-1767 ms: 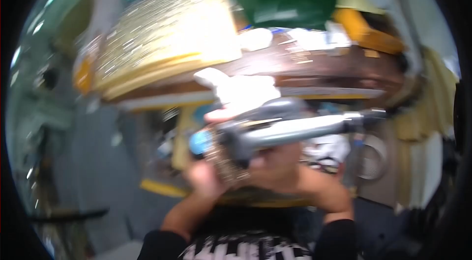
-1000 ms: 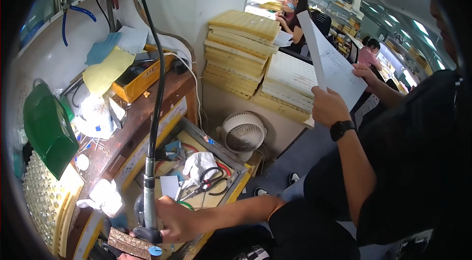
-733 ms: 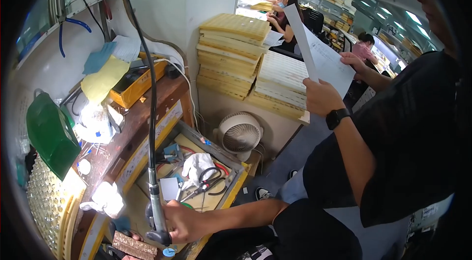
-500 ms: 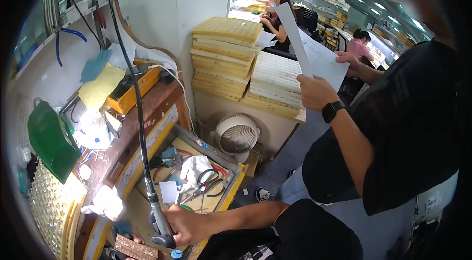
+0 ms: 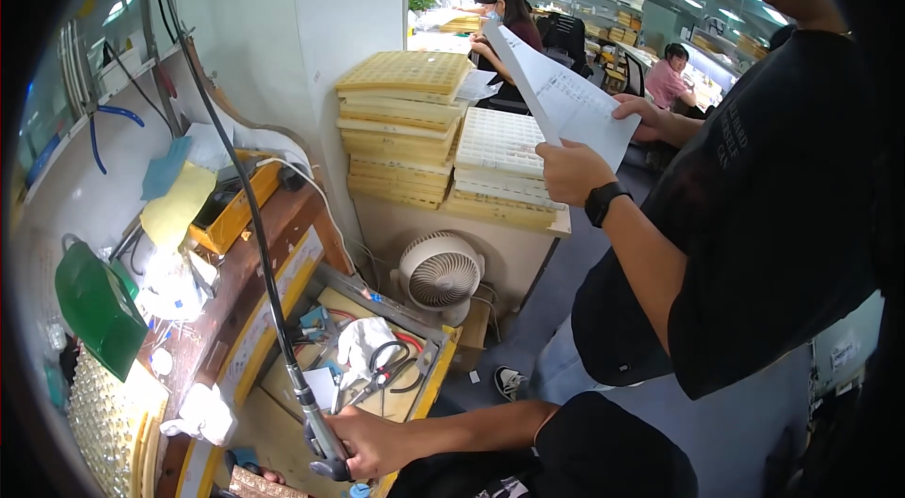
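My right hand (image 5: 372,442) is closed round the grey metal handpiece (image 5: 320,430) of a flexible-shaft rotary tool. Its black shaft (image 5: 253,206) runs up and away to the upper left. At the lower edge, the fingertips of my left hand (image 5: 273,476) show curled behind a rough brown block (image 5: 255,485). Most of that hand is cut off, and whatever it grips cannot be made out. Beneath both hands lies an open drawer (image 5: 283,423) holding scissors (image 5: 385,361), a white glove (image 5: 361,347), pliers with red handles and a white card (image 5: 320,387).
On the left, a wooden bench edge (image 5: 273,229) carries a yellow tray (image 5: 222,232), a bright lamp (image 5: 172,286) and a green shade (image 5: 99,308). A fan (image 5: 439,270) stands beyond the drawer. Stacked yellow trays (image 5: 396,121) rise behind it. A person (image 5: 735,215) at right holds papers (image 5: 575,93).
The view has shifted slightly, so the scene sits lower and further left at the back. The brown block has sunk toward the lower edge. My right hand still grips the handpiece.
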Available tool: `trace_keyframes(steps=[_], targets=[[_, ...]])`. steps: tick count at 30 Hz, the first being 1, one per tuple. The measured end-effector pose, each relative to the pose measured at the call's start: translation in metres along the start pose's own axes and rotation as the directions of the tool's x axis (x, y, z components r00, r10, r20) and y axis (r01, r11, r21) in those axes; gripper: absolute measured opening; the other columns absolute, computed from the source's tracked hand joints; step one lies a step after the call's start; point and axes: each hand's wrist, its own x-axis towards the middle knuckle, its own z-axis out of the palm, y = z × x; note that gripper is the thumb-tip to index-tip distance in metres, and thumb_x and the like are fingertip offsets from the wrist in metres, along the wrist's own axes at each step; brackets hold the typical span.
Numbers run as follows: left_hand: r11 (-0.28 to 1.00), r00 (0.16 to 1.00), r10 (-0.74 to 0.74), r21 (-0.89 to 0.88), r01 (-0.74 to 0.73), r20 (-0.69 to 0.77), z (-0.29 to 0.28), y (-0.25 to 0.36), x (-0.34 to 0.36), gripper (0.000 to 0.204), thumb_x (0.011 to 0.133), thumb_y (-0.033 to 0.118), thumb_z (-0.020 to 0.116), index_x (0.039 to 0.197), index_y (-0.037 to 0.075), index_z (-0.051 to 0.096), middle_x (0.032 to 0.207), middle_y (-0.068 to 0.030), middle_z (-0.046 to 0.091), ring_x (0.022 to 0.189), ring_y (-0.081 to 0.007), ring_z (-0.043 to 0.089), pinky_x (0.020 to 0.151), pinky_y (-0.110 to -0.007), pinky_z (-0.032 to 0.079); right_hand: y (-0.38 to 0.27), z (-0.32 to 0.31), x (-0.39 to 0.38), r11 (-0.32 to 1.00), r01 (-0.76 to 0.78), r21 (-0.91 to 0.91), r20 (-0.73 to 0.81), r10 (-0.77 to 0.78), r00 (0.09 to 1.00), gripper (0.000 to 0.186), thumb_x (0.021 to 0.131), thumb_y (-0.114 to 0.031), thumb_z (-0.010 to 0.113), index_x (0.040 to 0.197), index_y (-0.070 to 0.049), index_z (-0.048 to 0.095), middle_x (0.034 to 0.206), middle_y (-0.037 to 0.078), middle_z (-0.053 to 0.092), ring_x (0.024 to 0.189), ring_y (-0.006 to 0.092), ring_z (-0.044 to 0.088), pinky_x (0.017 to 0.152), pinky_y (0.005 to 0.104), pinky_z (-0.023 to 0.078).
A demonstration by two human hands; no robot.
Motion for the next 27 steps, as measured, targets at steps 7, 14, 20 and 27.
trace_keyframes(steps=[7, 14, 20, 27], targets=[[0.621, 0.723, -0.687, -0.459, 0.635, 0.071, -0.049, -0.122, 0.056, 0.009, 0.084, -0.002, 0.068, 0.091, -0.001, 0.074, 0.088, -0.0175, 0.073, 0.056, -0.0124, 0.056, 0.051, -0.028, 0.048, 0.025, -0.015, -0.011, 0.998, 0.041, 0.038, -0.119, -0.036, 0.992, 0.032, 0.091, -0.028, 0.071, 0.099, -0.005, 0.050, 0.062, 0.004, 0.048, 0.053, 0.0139, 0.045, 0.052, 0.0312, 0.038], [0.688, 0.841, -0.532, -0.628, 0.364, -0.095, -0.027, -0.088, 0.055, 0.019, 0.087, -0.007, 0.066, 0.104, -0.004, 0.073, 0.094, -0.0202, 0.073, 0.067, -0.0216, 0.065, 0.057, -0.030, 0.054, 0.029, -0.038, -0.010, 0.999, 0.046, 0.023, -0.086, -0.043, 0.995, 0.032, 0.090, -0.025, 0.073, 0.097, -0.001, 0.052, 0.059, 0.005, 0.048, 0.052, 0.0122, 0.042, 0.050, 0.0318, 0.037], [0.131, 0.644, 0.713, 0.849, -0.512, 0.278, -0.009, -0.059, 0.065, 0.034, 0.086, 0.009, 0.076, 0.116, -0.003, 0.066, 0.101, -0.0053, 0.073, 0.083, -0.0144, 0.069, 0.071, -0.024, 0.057, 0.031, -0.052, -0.012, 0.996, 0.089, -0.001, -0.106, -0.089, 0.990, 0.031, 0.091, -0.024, 0.069, 0.092, 0.000, 0.049, 0.055, 0.010, 0.046, 0.048, 0.0206, 0.044, 0.049, 0.0371, 0.036], [0.122, 0.692, 0.684, 0.899, -0.421, 0.232, -0.003, -0.036, 0.094, 0.034, 0.087, 0.011, 0.075, 0.117, -0.003, 0.066, 0.101, -0.0054, 0.073, 0.084, -0.0148, 0.069, 0.072, -0.024, 0.057, 0.027, -0.066, -0.015, 0.997, 0.074, 0.005, -0.109, -0.073, 0.991, 0.024, 0.083, -0.011, 0.068, 0.089, 0.002, 0.048, 0.057, 0.013, 0.049, 0.050, 0.0252, 0.047, 0.051, 0.0390, 0.038]])
